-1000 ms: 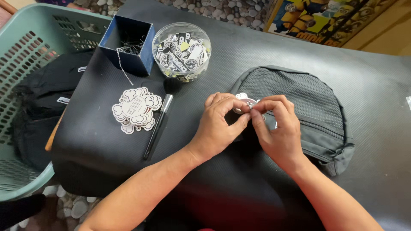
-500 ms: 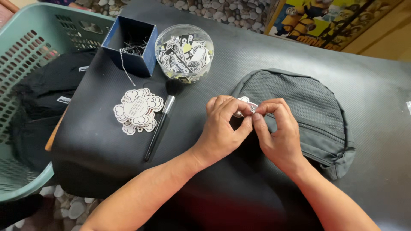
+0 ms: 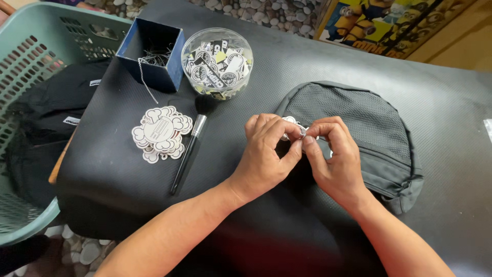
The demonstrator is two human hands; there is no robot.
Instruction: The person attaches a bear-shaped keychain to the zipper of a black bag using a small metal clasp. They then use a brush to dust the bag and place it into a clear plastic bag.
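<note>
Both hands pinched on small metal ring w/ white tag at near-left edge of grey pouch, L hand & R hand equally close, pouch's long axis running left-right, lying just beyond fingers.

Lighting: bright, even daylight, strongest toward the upper right of the frame. Glare: soft sheen across the black table cover at right; small highlights on the clear plastic tub, upper centre. Shadows: faint, short, diffuse beneath the forearms, lower centre. Focus: sharp at centre. Distortion: wide-angle stretching and slight softness at the edges.
</note>
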